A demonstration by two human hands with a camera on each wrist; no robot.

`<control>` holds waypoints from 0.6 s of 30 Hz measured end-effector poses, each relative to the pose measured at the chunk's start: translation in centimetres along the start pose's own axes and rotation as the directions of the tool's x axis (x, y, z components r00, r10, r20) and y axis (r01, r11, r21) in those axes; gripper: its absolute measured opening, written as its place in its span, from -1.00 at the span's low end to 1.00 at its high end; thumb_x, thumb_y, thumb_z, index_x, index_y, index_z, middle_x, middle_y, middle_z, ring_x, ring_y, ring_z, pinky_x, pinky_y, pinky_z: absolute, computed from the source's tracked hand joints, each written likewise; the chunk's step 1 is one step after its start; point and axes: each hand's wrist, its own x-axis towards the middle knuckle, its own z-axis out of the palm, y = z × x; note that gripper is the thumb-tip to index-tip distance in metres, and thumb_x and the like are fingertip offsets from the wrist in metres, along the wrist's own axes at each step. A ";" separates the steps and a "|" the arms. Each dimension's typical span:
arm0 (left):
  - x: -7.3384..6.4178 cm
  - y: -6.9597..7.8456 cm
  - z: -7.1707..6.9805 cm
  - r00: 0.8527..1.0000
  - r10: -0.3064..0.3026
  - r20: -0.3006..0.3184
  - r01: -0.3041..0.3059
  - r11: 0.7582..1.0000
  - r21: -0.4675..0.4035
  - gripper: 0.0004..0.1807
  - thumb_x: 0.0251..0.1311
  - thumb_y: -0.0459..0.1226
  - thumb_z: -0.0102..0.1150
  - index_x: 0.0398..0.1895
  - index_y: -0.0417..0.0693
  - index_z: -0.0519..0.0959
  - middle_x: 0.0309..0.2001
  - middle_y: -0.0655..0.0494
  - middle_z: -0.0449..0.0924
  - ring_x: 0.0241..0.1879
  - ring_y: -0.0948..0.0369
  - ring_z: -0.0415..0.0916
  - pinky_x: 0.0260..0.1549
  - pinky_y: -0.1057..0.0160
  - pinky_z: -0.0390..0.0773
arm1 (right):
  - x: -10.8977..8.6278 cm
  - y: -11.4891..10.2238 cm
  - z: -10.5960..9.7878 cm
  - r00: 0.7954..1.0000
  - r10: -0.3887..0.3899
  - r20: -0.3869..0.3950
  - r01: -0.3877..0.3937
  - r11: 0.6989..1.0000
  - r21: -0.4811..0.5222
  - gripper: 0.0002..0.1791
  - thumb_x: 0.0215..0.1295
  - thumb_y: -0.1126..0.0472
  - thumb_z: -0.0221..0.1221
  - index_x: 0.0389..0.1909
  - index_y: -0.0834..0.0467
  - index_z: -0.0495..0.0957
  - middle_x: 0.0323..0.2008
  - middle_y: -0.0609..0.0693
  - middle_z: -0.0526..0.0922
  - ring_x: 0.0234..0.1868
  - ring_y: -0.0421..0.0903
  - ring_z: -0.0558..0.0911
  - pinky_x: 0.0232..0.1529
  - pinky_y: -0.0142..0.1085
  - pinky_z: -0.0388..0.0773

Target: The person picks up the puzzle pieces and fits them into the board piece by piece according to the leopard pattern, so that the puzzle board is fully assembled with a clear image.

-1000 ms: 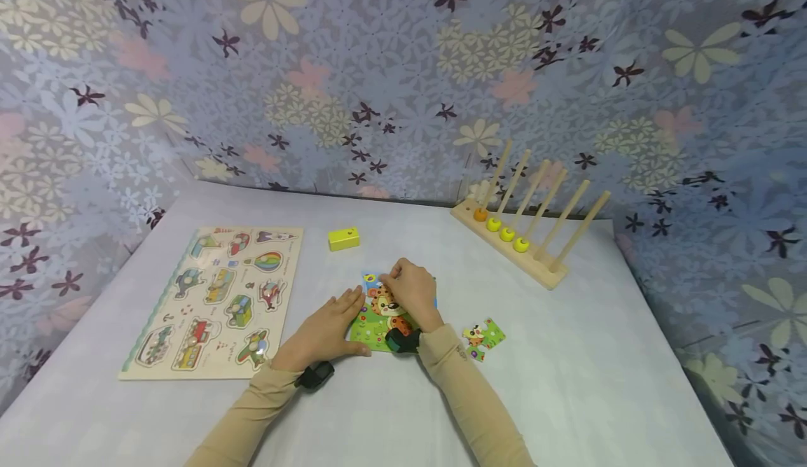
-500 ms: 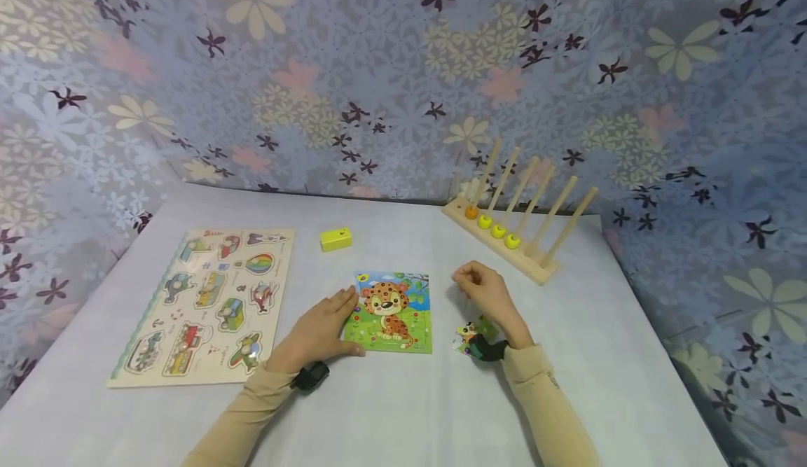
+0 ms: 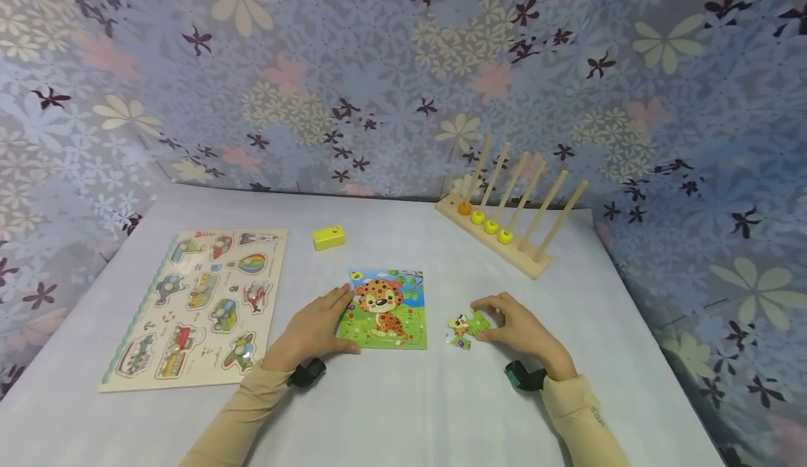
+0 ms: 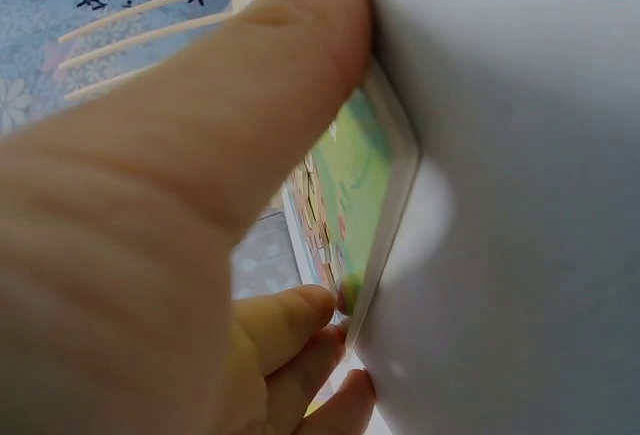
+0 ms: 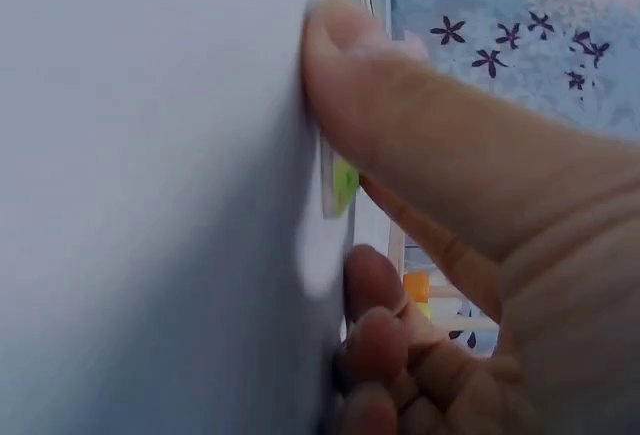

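Observation:
A square leopard jigsaw puzzle (image 3: 403, 323) lies flat in the middle of the table. My left hand (image 3: 312, 330) rests along its left side, thumb by the near corner; in the left wrist view, fingertips touch the edge of the puzzle (image 4: 365, 175). To the right sits a small cluster of puzzle pieces (image 3: 461, 325), green with a spotted animal. The thumb and index finger of my right hand (image 3: 520, 327) close around the green piece (image 3: 478, 321) at its right end. In the right wrist view the thumb meets the edge of that piece (image 5: 344, 185) and mostly covers it.
A wooden vehicle puzzle board (image 3: 214, 341) lies on the left. A yellow block (image 3: 329, 238) stands behind the leopard puzzle. At the back right is a wooden peg stand (image 3: 488, 232) with upright rods and several orange and yellow beads. Floral fabric (image 3: 378, 82) hangs behind the table.
My right hand has left the leopard puzzle, moved right and come down to the small cluster, taking hold of the green piece. My left hand has stayed at the puzzle's left edge.

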 end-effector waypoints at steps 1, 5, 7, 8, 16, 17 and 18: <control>0.0 0.0 0.0 1.000 0.000 0.000 0.000 1.000 -0.001 0.14 -0.09 0.16 0.42 0.45 -0.29 0.15 0.49 -0.18 0.11 0.44 -0.15 0.14 0.39 -0.09 0.27 | 0.6 -0.2 0.0 1.000 0.019 -0.006 -0.019 1.000 -0.005 -0.47 0.02 0.11 0.44 0.07 0.09 0.58 -0.16 0.03 0.47 -0.26 -0.11 0.33 -0.29 -0.33 0.30; -0.1 -0.1 -0.1 1.000 -0.002 -0.014 0.001 1.000 -0.011 0.14 -0.10 0.14 0.42 0.45 -0.29 0.14 0.49 -0.19 0.11 0.44 -0.15 0.14 0.40 -0.09 0.25 | 3.3 -1.1 0.3 0.996 0.068 -0.052 -0.070 0.997 -0.027 -0.55 0.06 0.11 0.43 -0.04 0.16 0.57 -0.12 0.12 0.49 -0.18 -0.02 0.42 -0.17 -0.18 0.42; -0.1 -0.1 0.1 1.000 0.001 -0.017 -0.001 1.000 -0.011 0.13 -0.09 0.15 0.42 0.46 -0.28 0.15 0.49 -0.18 0.11 0.45 -0.14 0.14 0.40 -0.09 0.25 | 4.6 -1.5 0.6 0.992 0.099 -0.077 -0.102 0.994 -0.032 -0.55 0.08 0.09 0.41 -0.06 0.21 0.53 -0.11 0.14 0.48 -0.14 0.02 0.44 -0.09 -0.12 0.45; -0.1 0.0 0.2 1.000 0.005 -0.018 -0.005 1.000 -0.015 0.13 -0.09 0.15 0.41 0.45 -0.28 0.15 0.49 -0.18 0.11 0.45 -0.14 0.14 0.40 -0.09 0.25 | 5.2 -1.6 0.7 0.990 0.110 -0.089 -0.114 0.993 -0.032 -0.54 0.09 0.08 0.40 -0.07 0.23 0.52 -0.11 0.14 0.48 -0.13 0.02 0.45 -0.06 -0.12 0.45; -0.4 0.3 0.5 0.999 0.014 -0.031 -0.015 0.999 -0.041 0.11 -0.09 0.14 0.42 0.44 -0.29 0.18 0.48 -0.19 0.12 0.44 -0.15 0.14 0.40 -0.10 0.24 | 6.9 -2.1 1.5 0.971 0.155 -0.184 -0.151 0.988 0.039 -0.75 0.20 0.13 0.31 -0.29 0.19 0.49 -0.44 0.04 0.48 -0.44 -0.08 0.38 -0.42 -0.32 0.30; -0.4 0.3 0.4 0.999 0.012 -0.033 -0.014 0.999 -0.040 0.11 -0.09 0.13 0.42 0.44 -0.29 0.18 0.48 -0.19 0.12 0.44 -0.14 0.14 0.40 -0.10 0.23 | 6.9 -2.0 1.5 0.966 0.160 -0.201 -0.151 0.987 0.055 -0.77 0.23 0.13 0.29 -0.27 0.18 0.50 -0.43 0.06 0.51 -0.44 -0.07 0.40 -0.41 -0.31 0.32; -0.4 0.2 0.4 0.999 0.014 -0.036 -0.015 0.999 -0.038 0.11 -0.09 0.13 0.42 0.44 -0.30 0.18 0.48 -0.19 0.12 0.44 -0.14 0.14 0.41 -0.10 0.23 | 6.9 -2.0 1.6 0.962 0.163 -0.220 -0.151 0.986 0.071 -0.79 0.27 0.13 0.25 -0.24 0.18 0.50 -0.39 0.07 0.56 -0.41 -0.05 0.43 -0.38 -0.31 0.35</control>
